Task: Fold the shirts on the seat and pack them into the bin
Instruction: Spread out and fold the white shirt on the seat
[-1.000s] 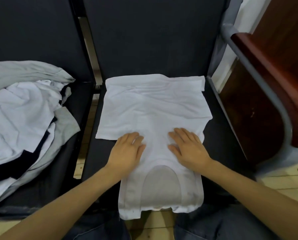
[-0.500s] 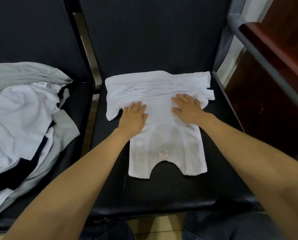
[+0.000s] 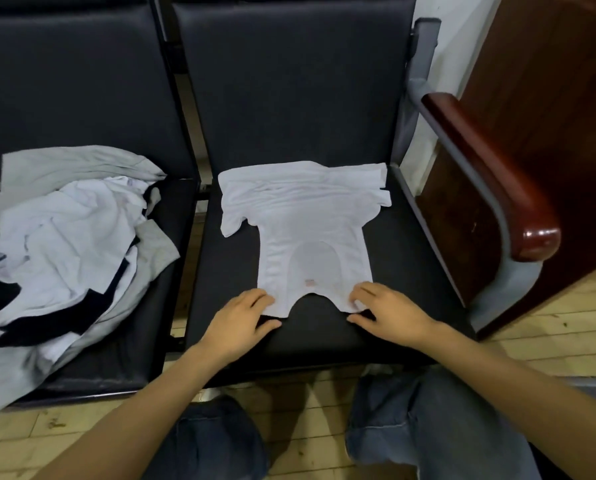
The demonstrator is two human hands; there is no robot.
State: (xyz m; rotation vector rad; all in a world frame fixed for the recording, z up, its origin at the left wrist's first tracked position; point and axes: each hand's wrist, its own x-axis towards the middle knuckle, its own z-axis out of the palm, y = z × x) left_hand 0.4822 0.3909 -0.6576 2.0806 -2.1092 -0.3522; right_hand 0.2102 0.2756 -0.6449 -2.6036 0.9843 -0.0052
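Early in task, folding barely begun
Pinching near corners of white shirt (image 3: 310, 220) flat on seat (image 3: 410, 271) with left hand (image 3: 241, 317) and right hand (image 3: 390, 313); pile of shirts (image 3: 64, 244) unfolded alongside, bin out of view

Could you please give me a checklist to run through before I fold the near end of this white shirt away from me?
1. Left hand pinches the white shirt at its near left corner: ok.
2. Right hand pinches the near right corner: ok.
3. Shirt lies wholly on the seat: ok.
4. Cloth smooth: not ok, the far part is wrinkled.
5. Pile of shirts lies apart, on the neighbouring seat: ok.
6. Bin ready: cannot tell, it is not in view.
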